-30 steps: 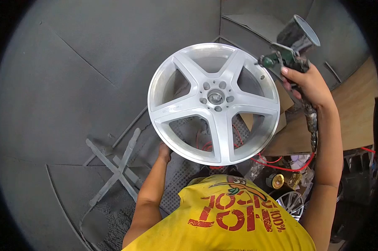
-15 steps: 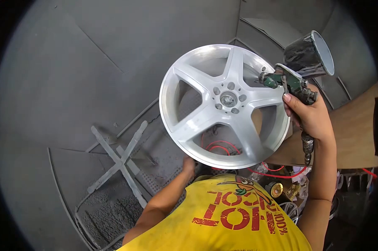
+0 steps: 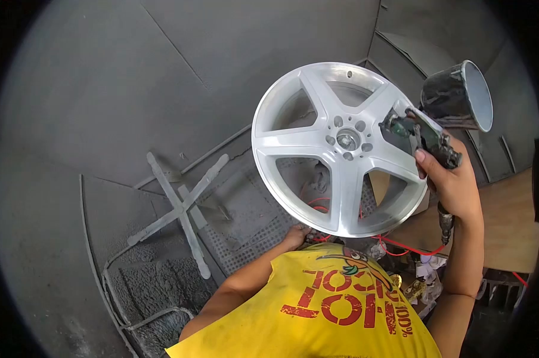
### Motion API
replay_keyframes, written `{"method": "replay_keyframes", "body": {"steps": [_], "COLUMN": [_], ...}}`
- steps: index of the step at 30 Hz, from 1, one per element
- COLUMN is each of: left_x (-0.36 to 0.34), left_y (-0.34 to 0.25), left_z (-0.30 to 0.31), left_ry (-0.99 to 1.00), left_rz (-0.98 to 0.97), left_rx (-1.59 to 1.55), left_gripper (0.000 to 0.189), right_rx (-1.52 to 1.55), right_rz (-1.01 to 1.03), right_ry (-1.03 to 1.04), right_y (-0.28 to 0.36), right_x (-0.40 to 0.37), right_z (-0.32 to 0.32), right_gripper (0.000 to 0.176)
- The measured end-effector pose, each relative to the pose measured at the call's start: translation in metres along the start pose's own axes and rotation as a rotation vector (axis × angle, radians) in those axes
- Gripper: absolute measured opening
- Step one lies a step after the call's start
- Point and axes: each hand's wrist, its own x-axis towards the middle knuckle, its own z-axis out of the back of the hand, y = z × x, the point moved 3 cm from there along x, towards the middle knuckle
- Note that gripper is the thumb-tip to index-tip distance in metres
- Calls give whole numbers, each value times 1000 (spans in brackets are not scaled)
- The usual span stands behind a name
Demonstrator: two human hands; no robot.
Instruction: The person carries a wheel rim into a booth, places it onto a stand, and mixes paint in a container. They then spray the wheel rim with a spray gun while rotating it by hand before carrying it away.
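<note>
A silvery white five-spoke wheel rim [image 3: 341,197] faces up in the middle of the view. My right hand [image 3: 451,173] is wrapped round a dark green spray gun [image 3: 424,134] with a paint-stained cup [image 3: 460,95] on it; its nozzle points left over the rim's right side. Below the rim's lower left edge, my left hand [image 3: 297,235] is partly visible near the rim's underside; its fingers are mostly hidden, and what they touch cannot be made out.
A grey cross-shaped stand [image 3: 183,209] is at the left, above dark rough material [image 3: 156,298]. A red hose [image 3: 412,252] runs below the rim. A wooden panel [image 3: 502,221] is at the right, with clutter beneath it. Grey walls [image 3: 222,36] surround the area.
The rim has turned and appears further right. My right hand and the spray gun appear slightly right and lower. My left hand appears further right, and the background has shifted with the camera.
</note>
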Motion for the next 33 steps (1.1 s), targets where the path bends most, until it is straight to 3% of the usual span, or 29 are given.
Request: {"method": "replay_keyframes", "body": {"steps": [4,5,7,9,13,16,18,21,28,33], "left_x": [4,5,-1,15,21,22,55,46,56,52], "left_y": [-1,-4,-12,8,15,-10,6,-40,-43,-33], "left_z": [-4,-6,-9,-4,14,40,76,84,81,79], "left_ry": [54,51,45,137,164,-30,-153,-357,-371,-333], "left_rz": [17,-36,-146,-75,213,195,154,7,-91,-81], "left_rx": [-25,35,156,27,-75,-55,-65,-353,-353,-245], "left_gripper": [21,21,22,21,18,16,19,25,25,23], "right_rx": [136,155,249,255,120,100,140,103,108,82], "right_rz": [-62,-114,-116,-127,-36,-103,-5,11,69,-2], "right_ry": [143,196,328,394,269,186,104,118,-80,16], "right_y": [3,1,3,8,12,-1,1,-7,-1,-2], "right_x": [-11,-15,-23,-24,-10,4,11,28,57,67], "right_z": [-2,1,1,-1,-2,9,8,26,43,48], "right_gripper": [40,50,52,50,41,27,16,16,25,19]}}
